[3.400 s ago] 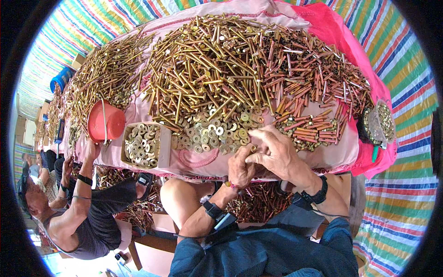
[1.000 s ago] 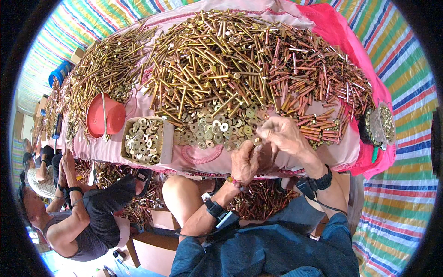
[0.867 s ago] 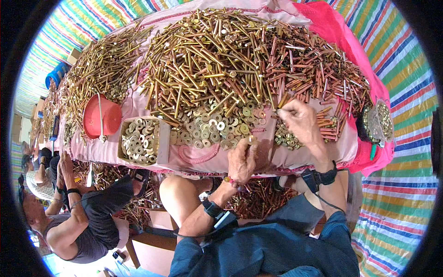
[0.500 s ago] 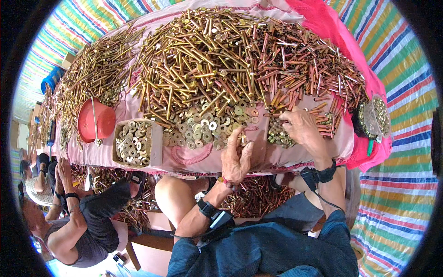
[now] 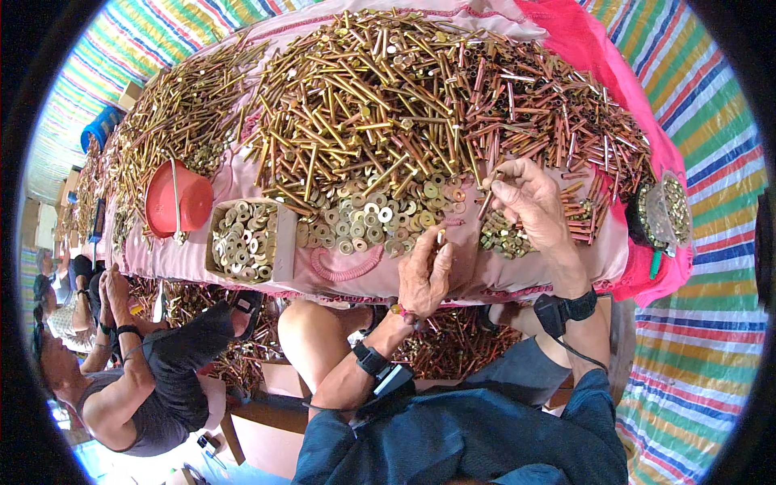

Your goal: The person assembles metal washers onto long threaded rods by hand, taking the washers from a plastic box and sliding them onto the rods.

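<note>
Hands apart | left hand (image 5: 424, 276) pinches small shiny gold metal piece (image 5: 441, 237) near front edge of pink cloth-covered table (image 5: 503, 275) | right hand (image 5: 532, 204) pinches thin copper-coloured metal tube (image 5: 485, 205), tilted, farther from that edge, maybe held up high so its low end pokes out

Striped sheeting (image 5: 695, 323) flanks a pink-draped table (image 5: 501, 276); pale floor (image 5: 153, 467) lies bright.

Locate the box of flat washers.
In the head view, the box of washers sits left of centre on pink cloth, between the red bucket and loose washers.
</note>
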### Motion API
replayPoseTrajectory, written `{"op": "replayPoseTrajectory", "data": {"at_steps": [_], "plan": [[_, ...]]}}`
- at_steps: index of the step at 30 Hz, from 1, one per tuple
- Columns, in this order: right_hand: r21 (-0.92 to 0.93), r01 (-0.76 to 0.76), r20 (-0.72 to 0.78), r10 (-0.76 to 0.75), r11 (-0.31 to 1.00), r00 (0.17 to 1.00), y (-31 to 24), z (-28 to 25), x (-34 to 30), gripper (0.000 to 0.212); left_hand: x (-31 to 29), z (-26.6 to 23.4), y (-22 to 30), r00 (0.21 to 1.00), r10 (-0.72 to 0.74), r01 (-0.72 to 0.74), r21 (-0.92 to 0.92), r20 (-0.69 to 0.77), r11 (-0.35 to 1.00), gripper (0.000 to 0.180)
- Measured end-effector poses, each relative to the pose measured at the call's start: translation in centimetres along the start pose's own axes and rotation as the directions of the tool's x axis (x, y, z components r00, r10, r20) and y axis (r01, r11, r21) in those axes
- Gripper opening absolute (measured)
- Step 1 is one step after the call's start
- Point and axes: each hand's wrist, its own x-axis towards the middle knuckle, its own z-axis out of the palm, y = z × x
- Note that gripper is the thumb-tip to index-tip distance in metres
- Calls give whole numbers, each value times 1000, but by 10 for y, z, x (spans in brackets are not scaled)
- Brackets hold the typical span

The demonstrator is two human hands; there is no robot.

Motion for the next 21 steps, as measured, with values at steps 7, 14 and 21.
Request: {"op": "replayPoseTrajectory", "data": {"at_steps": [7,14,21], "plan": [[287,88,-30,-83,954,996,0,46,-10,31,-2,-2,-3,999,11,-12,23,37,1000,28],[-26,367,-80,-368,930,926,4,54,-16,27,-2,-5,2,996,-40,38,30,83,999,30],[59,313,-96,-306,948,947,-1,54,-22,27,-1,-4,7,997,-9,8,11,79,1000,34]]}}
